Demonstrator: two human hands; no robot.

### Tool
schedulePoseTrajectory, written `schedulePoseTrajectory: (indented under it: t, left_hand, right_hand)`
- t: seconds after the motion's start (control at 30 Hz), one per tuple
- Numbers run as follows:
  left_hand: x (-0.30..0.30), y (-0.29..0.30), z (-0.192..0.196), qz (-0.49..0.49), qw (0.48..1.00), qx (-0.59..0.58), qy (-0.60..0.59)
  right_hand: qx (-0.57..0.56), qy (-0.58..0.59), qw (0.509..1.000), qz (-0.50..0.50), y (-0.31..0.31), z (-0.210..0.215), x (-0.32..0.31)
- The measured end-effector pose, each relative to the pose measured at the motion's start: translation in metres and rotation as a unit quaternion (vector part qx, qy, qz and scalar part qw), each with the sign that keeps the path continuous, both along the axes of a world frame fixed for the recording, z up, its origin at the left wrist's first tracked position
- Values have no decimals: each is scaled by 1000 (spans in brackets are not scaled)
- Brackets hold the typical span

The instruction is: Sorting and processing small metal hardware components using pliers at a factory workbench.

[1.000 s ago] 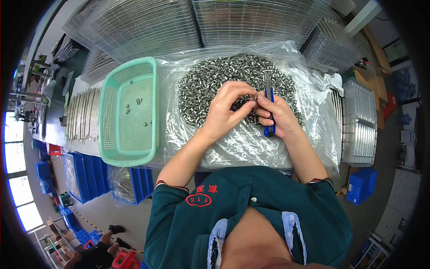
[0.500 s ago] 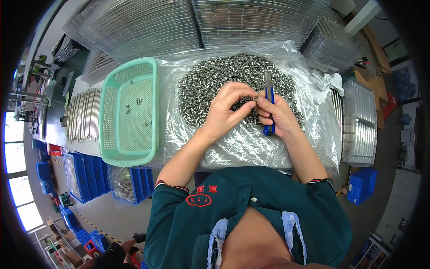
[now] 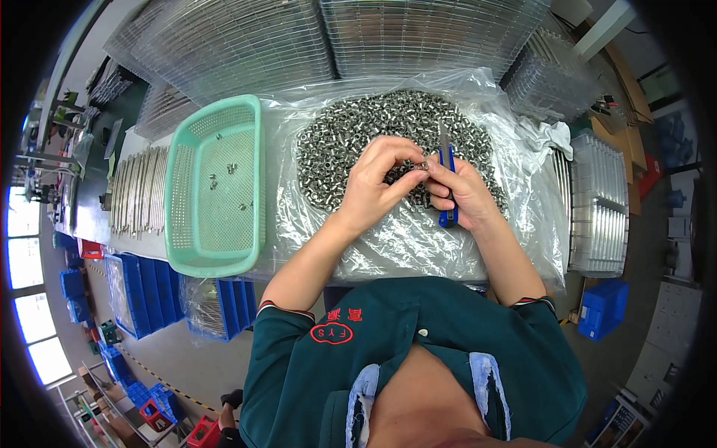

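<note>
Desk (image 3: pixel 418 257), covered by a clear plastic sheet (image 3: pixel 515 224) that hangs toward its near edge. Behind it, along the far edge, stand stacked wire racks (image 3: pixel 299 45), with more racks at the right (image 3: pixel 597 201); these close off the far and right sides, so open room lies mainly toward the person and over the sheet.

Green mesh basket (image 3: pixel 216 187), long axis running away from the person, just left of the sheet. It holds only a few small metal pieces (image 3: pixel 224 175) and lies on the left hand's side, nearer that hand than the right.

Heap of small silvery metal parts (image 3: pixel 351 131), spread on the sheet directly beyond and under both hands. Bare sheet shows between the heap and the near desk edge.

Left hand (image 3: pixel 373 187), fingers curled, thumb and fingertips pinching 1 small metal part (image 3: pixel 422 166) at the meeting point of the 2 hands, above the heap.

Right hand (image 3: pixel 467 194), clenched around the blue handles of a pair of pliers (image 3: pixel 446 175). The tool's long axis points away from the person, grey nose over the heap, just right of the pinched part. Whether the nose touches the part cannot be told.

Blue bins (image 3: pixel 142 291) sit below the desk at the left; another blue crate (image 3: pixel 603 308) at the right.
</note>
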State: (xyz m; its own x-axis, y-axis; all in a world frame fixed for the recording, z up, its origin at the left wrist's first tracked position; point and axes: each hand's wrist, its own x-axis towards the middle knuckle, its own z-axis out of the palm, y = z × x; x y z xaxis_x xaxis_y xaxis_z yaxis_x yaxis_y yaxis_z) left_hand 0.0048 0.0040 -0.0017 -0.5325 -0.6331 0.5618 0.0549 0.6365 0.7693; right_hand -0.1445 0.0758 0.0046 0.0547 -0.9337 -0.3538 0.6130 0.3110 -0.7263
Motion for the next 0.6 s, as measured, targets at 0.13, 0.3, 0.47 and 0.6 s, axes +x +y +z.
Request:
schedulePoseTrajectory:
  t: [0.13, 0.3, 0.47, 0.6]
  left_hand:
    - [0, 0, 1, 2, 1000, 17, 0]
    - [0, 0, 0, 1, 1000, 14, 2]
    - [-1, 1, -1, -2, 1000, 27, 8]
    - [-1, 0, -2, -4, 1000, 18, 11]
  right_hand:
    - [-1, -1, 1000, 6, 0, 0, -1]
    - [6, -16, 1000, -5, 1, 5, 2]
    - [-22, -19, 1000, 5, 0, -1, -3]
    - [-16, -17, 1000, -7, 0, -1, -3]
